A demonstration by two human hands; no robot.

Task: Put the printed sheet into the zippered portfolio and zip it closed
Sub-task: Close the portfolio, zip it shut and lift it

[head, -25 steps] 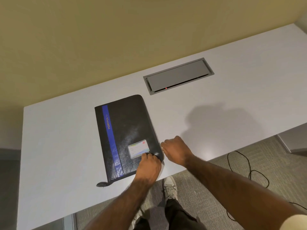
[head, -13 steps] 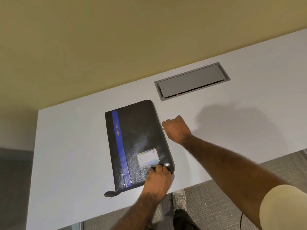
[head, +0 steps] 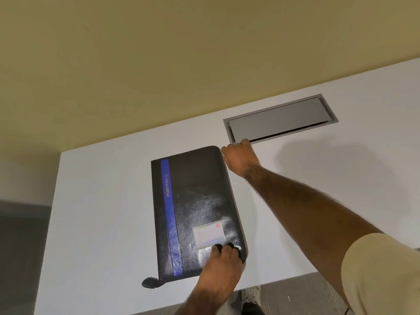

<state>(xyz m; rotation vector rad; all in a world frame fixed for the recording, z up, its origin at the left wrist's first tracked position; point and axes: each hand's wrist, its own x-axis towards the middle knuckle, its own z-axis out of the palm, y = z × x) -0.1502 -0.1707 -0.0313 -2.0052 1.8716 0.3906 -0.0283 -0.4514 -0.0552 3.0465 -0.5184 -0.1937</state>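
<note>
**Zipping, at the far corner**

One portfolio, flat and closed on the surface; sheet unseen, presumably inside. Left hand, fingers flat, pins the near corner. Right hand curled, pinching the far right corner; pull hidden. Next: steer the zip round that bend. One cable hatch beyond.

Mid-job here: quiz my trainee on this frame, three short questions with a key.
1. Where on the black leather portfolio with the blue stripe does the left hand press? A) near right corner B) far left corner C) on the stripe
2. True or false: the portfolio lies open.
3. What is set into the white desk just beyond the right hand?
Key: 1 A; 2 false, its cover lies flat, shut; 3 a grey rectangular hatch.
</note>
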